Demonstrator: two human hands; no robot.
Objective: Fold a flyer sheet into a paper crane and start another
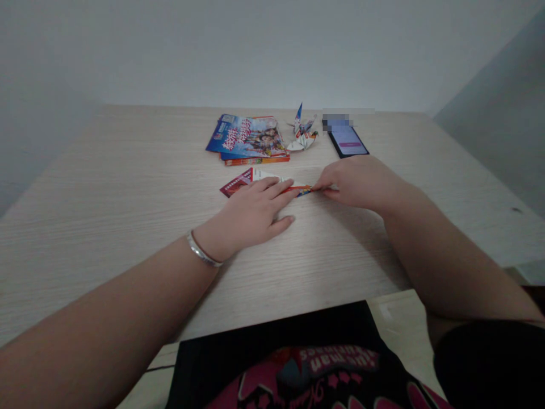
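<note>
A folded piece of printed paper lies on the table in front of me, dark red at its left end, white in the middle and narrowing to a thin colourful point on the right. My left hand rests flat over its middle with the fingers spread, hiding part of it. At the narrow right tip, my right hand pinches the paper between thumb and fingers. A silver bangle circles my left wrist.
Beyond the paper, a stack of printed leaflets lies on the pale wooden table. Folded paper cranes stand to its right, and a phone with a lit screen lies past them. A wall rises behind the table.
</note>
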